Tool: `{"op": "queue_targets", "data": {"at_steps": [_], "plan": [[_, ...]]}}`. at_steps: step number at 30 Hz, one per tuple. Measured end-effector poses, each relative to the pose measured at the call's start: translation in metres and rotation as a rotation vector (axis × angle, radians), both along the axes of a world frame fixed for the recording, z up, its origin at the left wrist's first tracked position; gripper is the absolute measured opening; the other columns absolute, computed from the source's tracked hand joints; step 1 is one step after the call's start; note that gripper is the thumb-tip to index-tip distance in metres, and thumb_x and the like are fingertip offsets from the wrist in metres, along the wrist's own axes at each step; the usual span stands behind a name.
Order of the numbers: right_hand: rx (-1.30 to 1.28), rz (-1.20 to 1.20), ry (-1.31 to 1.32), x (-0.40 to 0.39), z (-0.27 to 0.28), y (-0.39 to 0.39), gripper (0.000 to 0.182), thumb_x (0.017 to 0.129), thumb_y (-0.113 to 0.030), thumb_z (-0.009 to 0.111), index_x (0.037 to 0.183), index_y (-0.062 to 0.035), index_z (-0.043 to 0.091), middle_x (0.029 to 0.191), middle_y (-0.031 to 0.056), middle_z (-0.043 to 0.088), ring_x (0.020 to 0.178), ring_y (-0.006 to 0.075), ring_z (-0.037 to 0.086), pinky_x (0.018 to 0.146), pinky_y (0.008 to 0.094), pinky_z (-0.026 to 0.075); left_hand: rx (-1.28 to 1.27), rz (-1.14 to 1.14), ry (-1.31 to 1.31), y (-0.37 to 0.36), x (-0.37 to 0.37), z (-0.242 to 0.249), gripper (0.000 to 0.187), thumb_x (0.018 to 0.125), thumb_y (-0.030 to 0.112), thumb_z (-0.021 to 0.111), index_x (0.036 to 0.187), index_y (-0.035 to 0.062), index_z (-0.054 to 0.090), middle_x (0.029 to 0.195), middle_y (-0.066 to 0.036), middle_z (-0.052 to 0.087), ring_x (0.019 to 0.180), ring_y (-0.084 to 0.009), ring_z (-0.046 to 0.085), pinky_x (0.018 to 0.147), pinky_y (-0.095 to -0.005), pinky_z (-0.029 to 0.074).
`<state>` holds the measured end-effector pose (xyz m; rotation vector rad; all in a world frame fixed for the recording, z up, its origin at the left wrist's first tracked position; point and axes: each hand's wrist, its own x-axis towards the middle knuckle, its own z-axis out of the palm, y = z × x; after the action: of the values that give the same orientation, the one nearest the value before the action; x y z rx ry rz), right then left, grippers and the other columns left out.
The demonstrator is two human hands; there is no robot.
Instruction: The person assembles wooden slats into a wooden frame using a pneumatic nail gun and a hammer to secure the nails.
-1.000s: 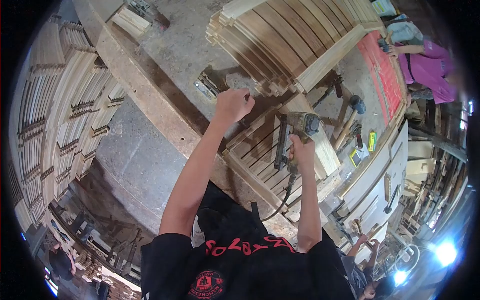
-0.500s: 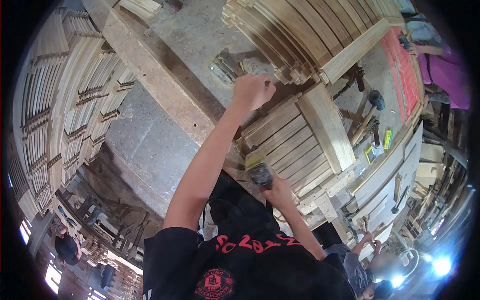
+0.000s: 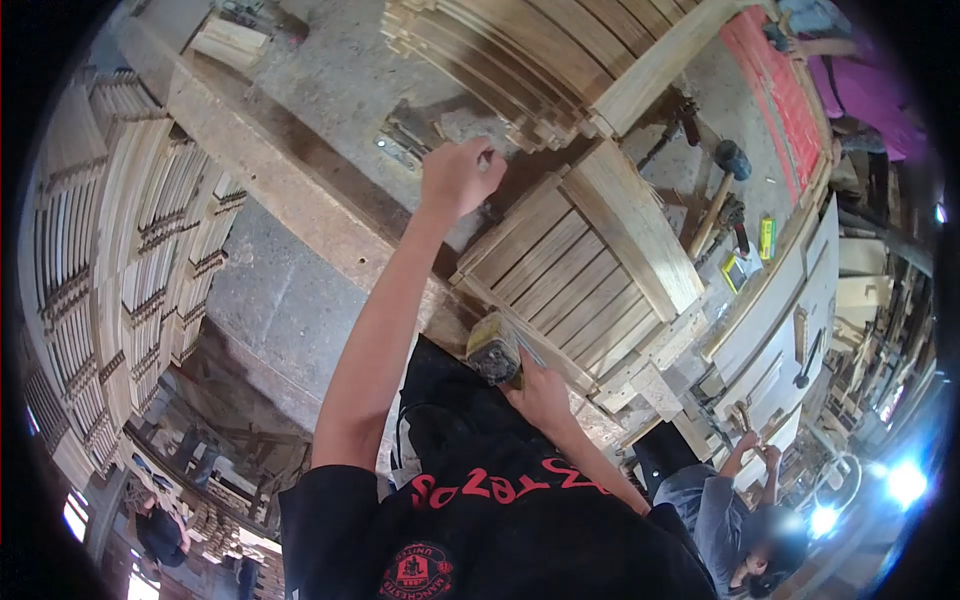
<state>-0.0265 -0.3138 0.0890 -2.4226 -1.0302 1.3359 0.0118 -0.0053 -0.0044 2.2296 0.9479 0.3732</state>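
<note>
My left hand (image 3: 460, 180) is closed in a fist, held over the bench beyond the near corner of a slatted wooden panel (image 3: 575, 270); what it holds, if anything, I cannot tell. Nearer my body, my right hand (image 3: 543, 398) is wrapped round the handle of a mallet. The blocky mallet head (image 3: 493, 350), yellowish on top and dark at the side, is close to the panel's near edge. A broad pale board (image 3: 635, 235) lies across the panel's far end. Metal hardware (image 3: 400, 145) lies on the bench past my left hand.
Stacked slatted panels (image 3: 540, 60) stand at the top. Right of the panel lie a black-headed mallet (image 3: 733, 160) and a small yellow box (image 3: 767, 238). A long beam (image 3: 290, 205) runs along the left, with stacked slats (image 3: 150, 230) beyond. A co-worker (image 3: 720, 530) is at lower right.
The view has shifted, so the bench things sit further left. The mallet in my right hand is sharper now and lower, closer to my body. My left hand stays closed.
</note>
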Motion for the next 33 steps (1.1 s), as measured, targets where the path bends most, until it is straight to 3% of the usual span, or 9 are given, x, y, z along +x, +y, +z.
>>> {"op": "queue_targets", "data": {"at_steps": [3, 6, 9, 12, 15, 21, 23, 30, 33], "plan": [[0.089, 0.006, -0.111, -0.003, -0.009, -0.039, 0.067, 0.074, -0.024, 0.071, 0.130, 0.0028, 0.046, 0.096, 0.0267, 0.065, 0.092, 0.0422, 0.063, 0.078, 0.0499, 0.051, -0.019, 0.007, 0.024, 0.000, 0.000, 0.000, 0.017, 0.081, 0.026, 0.064, 0.081, 0.0093, 0.067, 0.065, -0.010, 0.063, 0.064, -0.0312, 0.064, 0.063, -0.0407, 0.050], [-0.061, -0.067, -0.008, -0.002, -0.006, -0.052, 0.066, 0.074, -0.023, 0.070, 0.130, 0.0031, 0.046, 0.095, 0.0266, 0.065, 0.092, 0.0423, 0.063, 0.078, 0.0499, 0.051, -0.017, 0.010, 0.041, 0.000, 0.000, 0.000, 0.020, 0.081, 0.027, 0.063, 0.084, 0.0086, 0.069, 0.065, -0.010, 0.063, 0.064, -0.0298, 0.063, 0.063, -0.0393, 0.050], [-0.137, -0.083, 0.030, -0.001, -0.003, -0.049, 0.065, 0.074, -0.024, 0.068, 0.129, 0.0028, 0.046, 0.096, 0.0266, 0.065, 0.091, 0.0424, 0.063, 0.078, 0.0500, 0.051, -0.016, 0.013, 0.002, 0.000, 0.001, 0.000, 0.021, 0.082, 0.028, 0.062, 0.083, 0.0071, 0.068, 0.067, -0.011, 0.064, 0.065, -0.0306, 0.064, 0.064, -0.0392, 0.050], [-0.046, -0.076, -0.022, -0.002, -0.006, -0.060, 0.066, 0.075, -0.026, 0.068, 0.130, 0.0010, 0.045, 0.095, 0.0253, 0.065, 0.090, 0.0422, 0.063, 0.078, 0.0497, 0.052, -0.098, 0.014, 0.064, 0.000, 0.001, 0.008, 0.025, 0.080, 0.033, 0.062, 0.086, 0.0099, 0.071, 0.073, -0.014, 0.067, 0.073, -0.0353, 0.065, 0.069, -0.0432, 0.051], [0.059, -0.106, -0.114, -0.007, -0.008, -0.092, 0.073, 0.074, -0.029, 0.070, 0.135, -0.0004, 0.043, 0.095, 0.0270, 0.066, 0.090, 0.0450, 0.063, 0.080, 0.0510, 0.050, -0.056, 0.030, 0.002, 0.000, 0.000, 0.001, 0.026, 0.080, 0.032, 0.063, 0.087, 0.0087, 0.071, 0.072, -0.014, 0.066, 0.071, -0.0339, 0.065, 0.068, -0.0414, 0.050], [-0.243, -0.187, -0.044, -0.002, 0.001, -0.168, 0.067, 0.076, -0.033, 0.069, 0.133, -0.0063, 0.047, 0.100, 0.0243, 0.066, 0.093, 0.0417, 0.064, 0.079, 0.0490, 0.052, -0.057, 0.045, 0.034, 0.004, -0.001, -0.013, 0.026, 0.080, 0.031, 0.064, 0.087, 0.0069, 0.070, 0.072, -0.013, 0.065, 0.068, -0.0304, 0.064, 0.065, -0.0390, 0.050], [-0.236, -0.189, -0.057, 0.001, -0.002, -0.185, 0.066, 0.076, -0.033, 0.069, 0.133, -0.0064, 0.047, 0.100, 0.0239, 0.066, 0.092, 0.0415, 0.065, 0.078, 0.0489, 0.052, -0.070, 0.032, 0.019, 0.005, -0.001, -0.014, 0.025, 0.081, 0.030, 0.064, 0.086, 0.0059, 0.070, 0.069, -0.011, 0.063, 0.063, -0.0279, 0.061, 0.062, -0.0377, 0.048], [-0.303, -0.185, -0.003, 0.010, 0.008, -0.181, 0.066, 0.077, -0.032, 0.069, 0.132, -0.0053, 0.047, 0.102, 0.0245, 0.066, 0.092, 0.0405, 0.065, 0.078, 0.0485, 0.053, -0.091, 0.048, -0.006, 0.001, 0.000, -0.011, 0.024, 0.081, 0.027, 0.065, 0.082, 0.0039, 0.068, 0.063, -0.008, 0.058, 0.056, -0.0187, 0.054, 0.057, -0.0342, 0.044], [-0.126, -0.196, -0.087, 0.003, -0.005, -0.194, 0.067, 0.076, -0.033, 0.070, 0.132, -0.0041, 0.046, 0.100, 0.0247, 0.066, 0.089, 0.0411, 0.065, 0.077, 0.0483, 0.053, -0.052, 0.041, 0.000, 0.003, 0.001, -0.009, 0.024, 0.080, 0.027, 0.066, 0.082, 0.0030, 0.068, 0.061, -0.007, 0.057, 0.055, -0.0180, 0.052, 0.056, -0.0336, 0.043]]}}
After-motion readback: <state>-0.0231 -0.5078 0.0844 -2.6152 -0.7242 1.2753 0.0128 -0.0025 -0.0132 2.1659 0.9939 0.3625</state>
